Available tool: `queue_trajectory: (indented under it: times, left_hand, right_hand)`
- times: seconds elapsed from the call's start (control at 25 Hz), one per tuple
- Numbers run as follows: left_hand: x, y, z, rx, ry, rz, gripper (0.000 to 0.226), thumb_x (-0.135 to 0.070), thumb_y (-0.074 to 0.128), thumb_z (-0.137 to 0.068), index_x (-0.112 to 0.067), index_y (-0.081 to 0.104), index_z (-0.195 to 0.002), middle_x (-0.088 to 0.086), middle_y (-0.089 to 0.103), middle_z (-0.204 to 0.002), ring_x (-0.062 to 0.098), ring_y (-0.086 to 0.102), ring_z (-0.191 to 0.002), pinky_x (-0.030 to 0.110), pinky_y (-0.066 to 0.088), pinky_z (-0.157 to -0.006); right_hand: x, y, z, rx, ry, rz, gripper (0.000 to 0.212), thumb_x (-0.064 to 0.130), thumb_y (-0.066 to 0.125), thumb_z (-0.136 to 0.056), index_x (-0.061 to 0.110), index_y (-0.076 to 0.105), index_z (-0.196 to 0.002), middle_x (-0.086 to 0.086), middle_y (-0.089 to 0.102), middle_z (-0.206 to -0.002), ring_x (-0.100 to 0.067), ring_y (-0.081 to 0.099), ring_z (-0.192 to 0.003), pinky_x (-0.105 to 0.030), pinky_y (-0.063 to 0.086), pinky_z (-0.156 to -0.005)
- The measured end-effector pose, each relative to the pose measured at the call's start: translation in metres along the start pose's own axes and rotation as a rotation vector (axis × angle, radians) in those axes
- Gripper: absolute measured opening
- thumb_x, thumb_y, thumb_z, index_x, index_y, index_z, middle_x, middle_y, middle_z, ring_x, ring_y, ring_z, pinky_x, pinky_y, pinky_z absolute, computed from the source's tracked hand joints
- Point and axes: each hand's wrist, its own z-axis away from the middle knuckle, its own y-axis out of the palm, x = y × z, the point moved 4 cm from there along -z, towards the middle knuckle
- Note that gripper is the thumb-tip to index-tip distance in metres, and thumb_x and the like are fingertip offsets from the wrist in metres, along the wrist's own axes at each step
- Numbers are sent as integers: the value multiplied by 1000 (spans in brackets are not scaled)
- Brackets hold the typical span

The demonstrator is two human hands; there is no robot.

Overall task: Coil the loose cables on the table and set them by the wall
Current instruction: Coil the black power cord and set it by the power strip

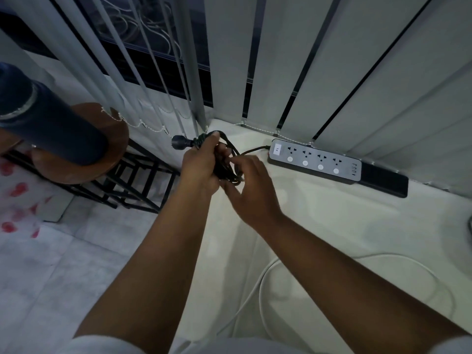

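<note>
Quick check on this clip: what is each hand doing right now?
Left hand: grips the coiled black cable, its plug sticking out.
Right hand: fingertips at the coil, blurred; grip cannot be told.

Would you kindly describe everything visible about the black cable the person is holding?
The black cable is a thick, rubbery-looking cord bunched into several loops above the table's left edge. The left hand grips the bundle, with a dark round plug sticking out past the fingers to the left. The right hand touches the loops from the right. One strand runs right to the end of the power strip, which lies on the table by the blinds.
</note>
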Motion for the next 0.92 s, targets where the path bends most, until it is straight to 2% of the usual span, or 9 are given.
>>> queue_trajectory:
  times: [0.12, 0.24, 0.36, 0.48, 0.56, 0.64, 0.68, 0.8, 0.92]
  left_hand:
    - [3, 8, 0, 4, -69, 91, 21, -27, 69, -89, -11, 60, -78, -3, 59, -55, 14, 67, -62, 27, 53, -60]
    - [12, 19, 3, 37, -136, 197, 23, -27, 72, -87, -12, 59, -75, -3, 55, -60, 12, 62, -62, 26, 51, -64]
    - [10, 30, 0, 130, -101, 228, 14, -24, 69, -89, -11, 64, -87, -1, 64, -78, 14, 64, -80, 29, 52, -76]
    - [12, 28, -6, 228, -14, -69, 17, -19, 60, -95, -12, 63, -110, 0, 69, -102, 10, 64, -92, 27, 51, -80]
    - [16, 20, -8, 233, 30, -312, 29, -15, 59, -94, -11, 59, -124, 2, 68, -114, 10, 64, -101, 24, 50, -84]
    - [23, 9, -11, 255, 73, -507, 32, -17, 63, -92, -13, 61, -124, 4, 68, -116, 14, 63, -107, 28, 46, -94]
    - [28, 5, -11, 266, 109, -595, 25, -18, 64, -92, -17, 65, -117, 2, 69, -111, 14, 63, -103, 28, 46, -93]
    - [35, -9, -20, 118, 331, -749, 14, -14, 64, -89, -21, 69, -100, -3, 69, -99, 15, 62, -93, 29, 48, -85]
    - [32, -16, -33, -64, 675, -997, 38, -15, 69, -85, -9, 60, -121, 9, 61, -121, 24, 54, -114, 34, 40, -101]
  right_hand:
    - [-19, 17, 15, 94, 100, 124, 50, 24, 71, -83, 11, 51, -126, -6, 57, -123, -26, 46, -115, -37, 48, -90]
    - [-26, 13, 0, -64, 148, 156, 29, 29, 63, -90, 5, 57, -106, -11, 62, -105, -31, 53, -99, -41, 50, -75]
    - [-35, 9, -24, -15, 236, 102, 24, 27, 55, -95, 3, 56, -93, -16, 64, -90, -33, 57, -83, -41, 46, -66]
    - [-51, 4, -48, 39, 332, -16, 20, 22, 54, -95, 2, 60, -94, -9, 66, -86, -30, 65, -82, -32, 45, -65]
    - [-67, 1, -65, 122, 436, -89, 20, 18, 53, -95, 1, 63, -95, -12, 71, -88, -28, 70, -79, -33, 54, -68]
    - [-82, -1, -82, 221, 568, -228, 20, 14, 51, -95, -2, 62, -95, -18, 71, -89, -30, 73, -73, -42, 62, -68]
    - [-87, -3, -90, 266, 627, -261, 20, 14, 50, -95, -2, 62, -94, -20, 70, -90, -31, 73, -71, -42, 63, -65]
    - [-94, -5, -113, 408, 673, -111, 20, 17, 49, -95, 3, 60, -86, -20, 69, -89, -35, 72, -73, -42, 62, -68]
    - [-96, 0, -133, 525, 519, 239, 27, 24, 48, -94, 7, 55, -74, -24, 70, -97, -35, 68, -80, -38, 54, -69]
